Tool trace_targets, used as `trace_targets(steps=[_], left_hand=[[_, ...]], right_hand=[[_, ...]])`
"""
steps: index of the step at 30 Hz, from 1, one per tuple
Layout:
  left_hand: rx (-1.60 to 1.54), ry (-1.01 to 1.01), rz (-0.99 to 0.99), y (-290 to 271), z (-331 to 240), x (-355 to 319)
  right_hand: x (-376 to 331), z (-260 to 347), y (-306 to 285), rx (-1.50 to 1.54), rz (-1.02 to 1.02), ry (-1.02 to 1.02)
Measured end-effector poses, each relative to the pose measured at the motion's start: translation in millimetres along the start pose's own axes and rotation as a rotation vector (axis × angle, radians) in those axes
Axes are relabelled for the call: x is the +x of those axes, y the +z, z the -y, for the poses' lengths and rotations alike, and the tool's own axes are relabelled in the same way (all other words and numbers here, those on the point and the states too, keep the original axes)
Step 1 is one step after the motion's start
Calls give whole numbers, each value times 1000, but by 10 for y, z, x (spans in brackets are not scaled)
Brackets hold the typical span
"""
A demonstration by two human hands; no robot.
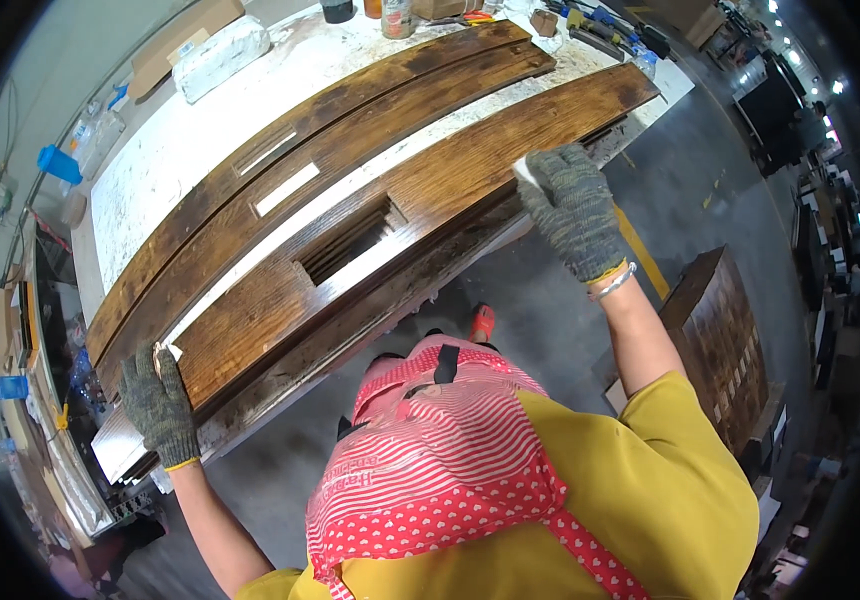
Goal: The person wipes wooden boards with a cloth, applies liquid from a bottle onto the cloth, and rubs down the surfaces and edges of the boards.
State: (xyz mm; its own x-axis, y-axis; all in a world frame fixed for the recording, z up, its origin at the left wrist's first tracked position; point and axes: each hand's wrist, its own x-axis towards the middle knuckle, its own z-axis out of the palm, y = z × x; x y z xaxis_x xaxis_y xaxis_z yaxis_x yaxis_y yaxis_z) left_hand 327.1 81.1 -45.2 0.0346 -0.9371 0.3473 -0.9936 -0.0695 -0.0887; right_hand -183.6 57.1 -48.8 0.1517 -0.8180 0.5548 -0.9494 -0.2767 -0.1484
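A long brown wooden board with a rectangular slotted opening lies nearest me, on top of other wood. My left hand, in a dark knitted glove, rests against its left end, fingers stretched and thumb apart. My right hand, gloved alike, is at the board's near edge toward the right. Its fingers are curled, and a small white piece shows at the fingertips; its kind is unclear. Beyond lie two similar boards, side by side, with narrow cut-out slots.
The white worktable carries a white wrapped block, jars and hand tools along its far side. A stack of dark slatted wood panels stands on the floor at right. A blue cup-like holder is at far left.
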Motion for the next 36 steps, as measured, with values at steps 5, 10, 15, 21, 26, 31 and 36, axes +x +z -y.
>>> trace_targets(steps=[5, 10, 15, 21, 26, 31, 36], left_hand=[[-66, 4, -17, 27, 56, 3], [-33, 0, -2, -66, -17, -2], [-57, 23, -41, -6, -21, -13], [-64, 9, -33, 29, 8, -18], [-15, -16, 0, -16, 75, -19], [-66, 49, -32, 8, 195, -89], [-45, 70, 52, -118, 11, 92]], right_hand=[[75, 695, 123, 181, 48, -127], [79, -164, -27, -101, -184, -122], [58, -502, -102, -37, -188, 110], [3, 400, 61, 59, 123, -89], [127, 8, -46, -238, -170, -273], [108, -1156, -21, -210, -36, 279], [-41, -520, -19, -66, -114, 74]])
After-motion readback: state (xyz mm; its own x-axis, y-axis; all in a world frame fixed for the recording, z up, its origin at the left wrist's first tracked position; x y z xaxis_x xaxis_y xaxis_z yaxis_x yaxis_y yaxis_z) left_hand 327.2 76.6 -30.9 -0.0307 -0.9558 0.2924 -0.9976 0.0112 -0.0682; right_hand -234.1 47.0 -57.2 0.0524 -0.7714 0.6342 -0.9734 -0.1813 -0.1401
